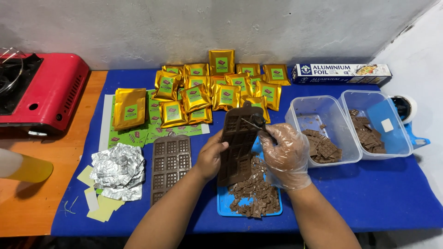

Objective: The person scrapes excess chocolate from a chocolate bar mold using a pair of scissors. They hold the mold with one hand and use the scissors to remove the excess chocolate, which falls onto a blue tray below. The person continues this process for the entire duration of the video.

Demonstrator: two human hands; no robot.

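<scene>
At frame centre, the brown chocolate mould [237, 145] stands tilted over the blue tray [224, 205] of chocolate pieces [256, 193], gripped by the bare left hand [211, 157], while the gloved right hand [286, 154] pinches a small dark tool [254, 123] at its top.

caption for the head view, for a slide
Bare left hand tilts a brown mould over chocolate pieces; gloved right hand picks at it.

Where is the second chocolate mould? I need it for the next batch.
In the head view, the second mould lies flat on the blue cloth, left of the left hand, beside the foil pile.
</scene>
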